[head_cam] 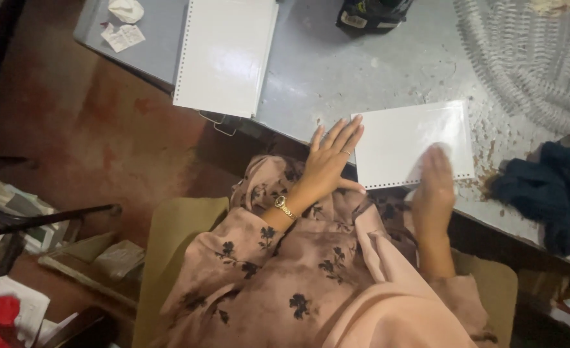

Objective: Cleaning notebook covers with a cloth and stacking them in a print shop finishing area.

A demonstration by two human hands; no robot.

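A small stack of white punched sheets (pixel 408 138) lies at the near edge of the grey metal table (pixel 336 71). My right hand (pixel 434 187) rests flat on the stack's near right part, a little blurred. My left hand (pixel 331 161) lies open with fingers spread at the stack's left edge, touching its side. It wears a ring and a wrist bracelet. A larger stack of white punched sheets (pixel 225 55) sits further left on the table, overhanging the table's edge.
White spiral binding coils (pixel 530 58) lie piled at the back right. A dark blue cloth (pixel 549 187) sits at the right edge. A black object (pixel 372 14) stands at the back. Crumpled paper (pixel 125 26) lies far left. Paper stacks and a chair frame are on the red floor.
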